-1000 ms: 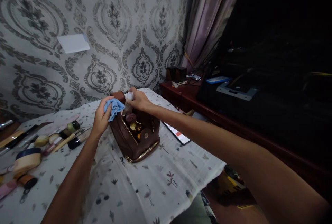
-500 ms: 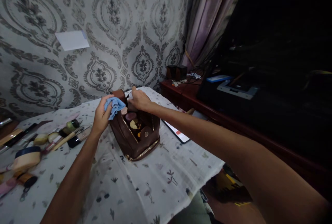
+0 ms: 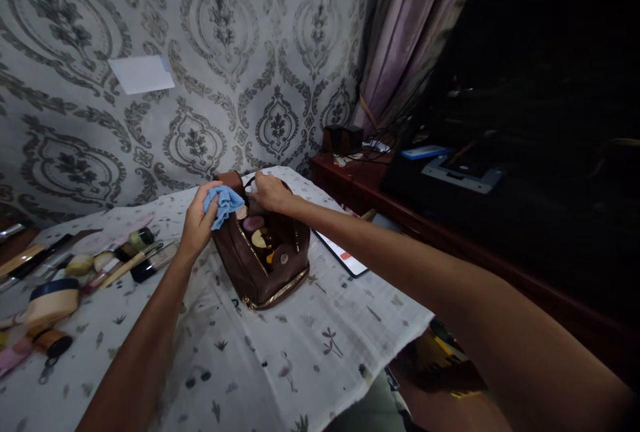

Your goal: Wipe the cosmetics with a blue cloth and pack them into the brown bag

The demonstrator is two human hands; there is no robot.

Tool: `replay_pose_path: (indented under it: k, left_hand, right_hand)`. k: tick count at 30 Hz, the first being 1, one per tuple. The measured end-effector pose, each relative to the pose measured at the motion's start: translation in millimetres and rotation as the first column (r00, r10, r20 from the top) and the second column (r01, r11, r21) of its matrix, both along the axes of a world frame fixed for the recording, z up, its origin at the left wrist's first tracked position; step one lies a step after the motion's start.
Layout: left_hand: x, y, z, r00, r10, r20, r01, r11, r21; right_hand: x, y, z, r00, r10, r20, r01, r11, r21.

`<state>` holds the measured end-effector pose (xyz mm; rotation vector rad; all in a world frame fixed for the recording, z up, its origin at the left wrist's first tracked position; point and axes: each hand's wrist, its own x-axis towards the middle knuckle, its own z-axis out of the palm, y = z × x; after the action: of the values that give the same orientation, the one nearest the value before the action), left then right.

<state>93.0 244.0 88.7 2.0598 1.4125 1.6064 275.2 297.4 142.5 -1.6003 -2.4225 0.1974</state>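
A brown leather cosmetic bag [image 3: 267,265] stands open on the cloth-covered table [image 3: 280,359], with several small jars and compacts visible inside. My left hand [image 3: 197,222] is closed on a light blue cloth [image 3: 225,200], held at the bag's upper left rim. My right hand [image 3: 270,192] is closed over a small white-capped item [image 3: 251,187] at the far end of the bag's opening; most of that item is hidden by my fingers.
Brushes, tubes and round jars [image 3: 53,299] lie scattered on the table's left side. A tablet or phone [image 3: 343,259] lies right of the bag near the table edge. A dark wooden desk [image 3: 380,199] with electronics stands to the right, by a curtain.
My right hand has sunk slightly with the white-capped item toward the bag's opening. The left hand with the blue cloth has barely moved.
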Motion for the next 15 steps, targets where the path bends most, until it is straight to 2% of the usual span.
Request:
replay_pose_path:
  k: [3,10,15]
  left_hand:
    - [0.2,-0.1,-0.4,1.0,0.006,0.003,-0.006,1.0,-0.002]
    - [0.0,-0.1,-2.6,1.0,-0.004,0.0,0.004,1.0,-0.009]
    - [-0.4,0.3,-3.0,1.0,-0.016,0.005,0.016,1.0,-0.001]
  right_hand:
    - [-1.3,5.0,-3.4,1.0,0.013,0.02,-0.013,0.999,-0.04]
    - [-2.8,-0.5,-4.6,0.998,0.048,0.042,-0.047,0.998,-0.039]
    - [-4.4,1.6,-2.8,0.999,0.017,0.036,-0.015,0.999,-0.051]
